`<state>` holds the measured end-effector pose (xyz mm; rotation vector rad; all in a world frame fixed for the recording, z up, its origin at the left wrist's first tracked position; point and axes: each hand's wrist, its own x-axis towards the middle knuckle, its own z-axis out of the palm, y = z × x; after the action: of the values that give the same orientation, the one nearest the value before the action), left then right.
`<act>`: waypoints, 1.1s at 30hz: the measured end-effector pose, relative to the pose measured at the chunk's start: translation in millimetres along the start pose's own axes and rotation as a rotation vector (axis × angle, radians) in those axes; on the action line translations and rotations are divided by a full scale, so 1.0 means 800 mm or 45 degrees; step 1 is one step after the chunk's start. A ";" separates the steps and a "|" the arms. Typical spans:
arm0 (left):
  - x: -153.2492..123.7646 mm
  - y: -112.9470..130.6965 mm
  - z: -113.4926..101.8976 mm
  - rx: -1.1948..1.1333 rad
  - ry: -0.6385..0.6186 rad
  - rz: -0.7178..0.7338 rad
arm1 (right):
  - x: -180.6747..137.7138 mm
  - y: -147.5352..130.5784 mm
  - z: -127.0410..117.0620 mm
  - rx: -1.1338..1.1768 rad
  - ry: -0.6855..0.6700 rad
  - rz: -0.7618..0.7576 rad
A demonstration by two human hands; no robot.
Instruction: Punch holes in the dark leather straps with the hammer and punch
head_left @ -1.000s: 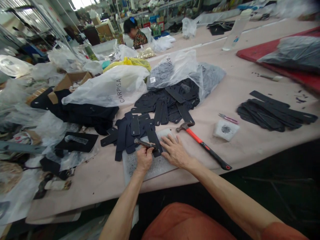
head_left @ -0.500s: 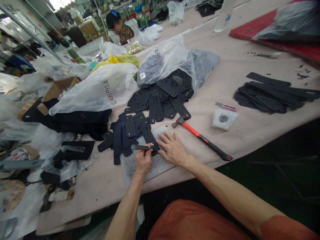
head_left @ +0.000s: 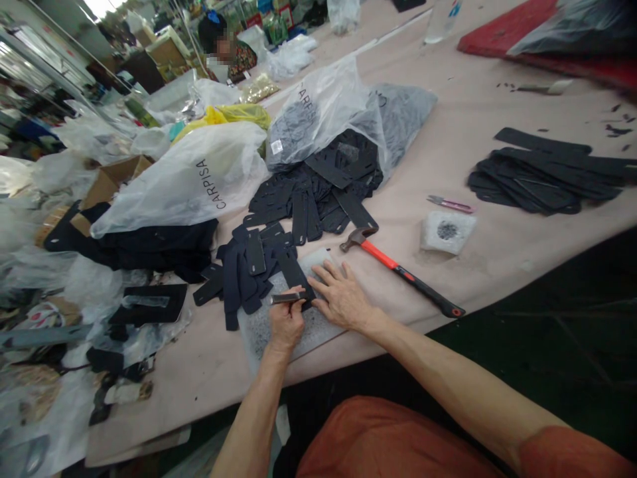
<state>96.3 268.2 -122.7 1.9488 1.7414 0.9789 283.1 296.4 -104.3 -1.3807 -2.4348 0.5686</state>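
Note:
My left hand [head_left: 286,325] is closed around a metal hand punch [head_left: 286,298], whose dark end is over a black strip [head_left: 294,271]. The strip lies on a worn, pale cutting board [head_left: 261,335]. My right hand [head_left: 343,297] rests flat beside the strip with fingers spread, its fingertips at the strip's right edge. Just beyond my right hand lies a claw hammer [head_left: 388,261] with a red and black handle. Dark strips with small slots [head_left: 246,265] are heaped at the board's far left corner.
A bigger pile of black strips [head_left: 318,186] spills from a clear plastic bag [head_left: 338,99]. To the right are thread snips [head_left: 450,204], a white block [head_left: 448,232] and more stacked strips [head_left: 537,176]. A person [head_left: 226,50] sits across the table. Plastic bags crowd the left.
The punch in my left hand has tilted slightly, its upper end shifting a little. My right hand stays on the board. The whole view has shifted slightly.

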 end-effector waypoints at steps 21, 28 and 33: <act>-0.004 -0.001 0.013 0.050 0.006 -0.029 | -0.054 0.132 -0.077 0.037 -0.066 0.670; -0.006 0.002 0.011 0.105 0.010 -0.024 | -0.050 0.097 -0.075 1.311 -0.345 1.075; -0.004 0.009 0.007 0.178 0.008 0.021 | -0.050 0.050 -0.117 1.276 -0.232 1.071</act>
<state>105.3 264.9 -122.7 2.0494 1.8453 0.8916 373.2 298.7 -42.2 -1.7585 -1.1259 1.8146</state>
